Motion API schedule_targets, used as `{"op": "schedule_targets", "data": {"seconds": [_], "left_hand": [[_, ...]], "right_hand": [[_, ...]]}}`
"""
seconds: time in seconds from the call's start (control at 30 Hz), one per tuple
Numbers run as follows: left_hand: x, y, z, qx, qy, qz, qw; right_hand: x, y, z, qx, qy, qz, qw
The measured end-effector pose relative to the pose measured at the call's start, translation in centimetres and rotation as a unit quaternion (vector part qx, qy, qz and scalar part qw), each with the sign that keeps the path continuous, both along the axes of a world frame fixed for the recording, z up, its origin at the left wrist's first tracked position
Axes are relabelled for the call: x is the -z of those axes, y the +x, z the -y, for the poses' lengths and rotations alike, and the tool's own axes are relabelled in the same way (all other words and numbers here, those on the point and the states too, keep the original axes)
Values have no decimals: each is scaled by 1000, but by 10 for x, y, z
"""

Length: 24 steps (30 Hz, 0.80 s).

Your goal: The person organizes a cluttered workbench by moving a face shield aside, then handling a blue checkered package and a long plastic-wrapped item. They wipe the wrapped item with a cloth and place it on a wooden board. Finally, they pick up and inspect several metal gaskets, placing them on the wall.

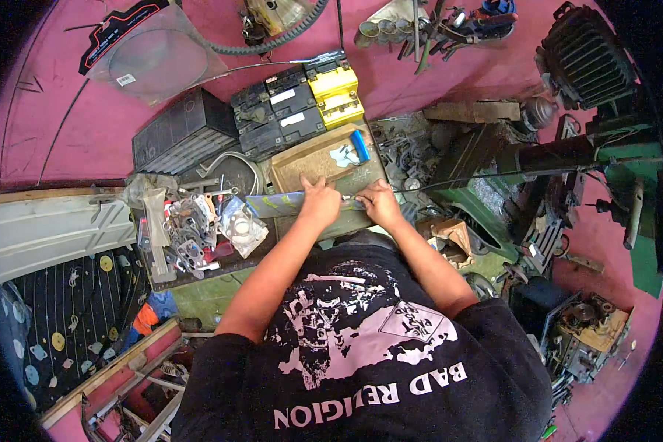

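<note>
A long flat blue-grey strip (276,204) with yellowish marks lies across the front of the workbench. My left hand (321,200) is over it, fingers bent down around its far edge. Just to the right, my right hand (379,203) has its fingertips pinched together at the end of a thin dark cable (427,188), which runs off to the right. A small pale metallic bit shows between the two hands; its kind is too small to tell. Beyond them sits a shallow wooden tray (287,171), with a blue-handled piece (359,146) at its right end.
Loose metal parts and a clear bag (243,230) crowd the bench's left side. Black batteries (261,110) and yellow ones (337,96) stand behind the tray. A green machine (479,221) is at right, beside scattered metal pieces (409,158). A wooden-framed rack (136,383) stands lower left.
</note>
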State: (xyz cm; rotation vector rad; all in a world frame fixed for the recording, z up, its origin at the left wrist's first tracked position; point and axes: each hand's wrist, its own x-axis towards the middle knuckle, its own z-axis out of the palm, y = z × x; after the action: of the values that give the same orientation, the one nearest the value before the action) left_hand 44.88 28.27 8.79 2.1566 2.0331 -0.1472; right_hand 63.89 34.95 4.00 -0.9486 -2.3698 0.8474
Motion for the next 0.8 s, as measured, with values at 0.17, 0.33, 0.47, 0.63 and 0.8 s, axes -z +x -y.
{"op": "schedule_targets", "data": {"seconds": [0.17, 0.33, 0.47, 0.63, 0.8], "left_hand": [[-21, -20, 6, -36, 11, 178, 983], [-61, -33, 11, -86, 109, 248, 959], [-87, -42, 17, -154, 164, 341, 913], [-97, -51, 34, -262, 130, 562, 774], [-82, -67, 49, -293, 158, 591, 735]], "right_hand": [[-41, -3, 1, 69, -47, -28, 996], [-98, -4, -20, 88, -383, -303, 868], [-75, -18, -9, -82, -214, -126, 965], [-101, -63, 3, -97, -92, -54, 990], [-116, -85, -21, -195, -75, 90, 974]]}}
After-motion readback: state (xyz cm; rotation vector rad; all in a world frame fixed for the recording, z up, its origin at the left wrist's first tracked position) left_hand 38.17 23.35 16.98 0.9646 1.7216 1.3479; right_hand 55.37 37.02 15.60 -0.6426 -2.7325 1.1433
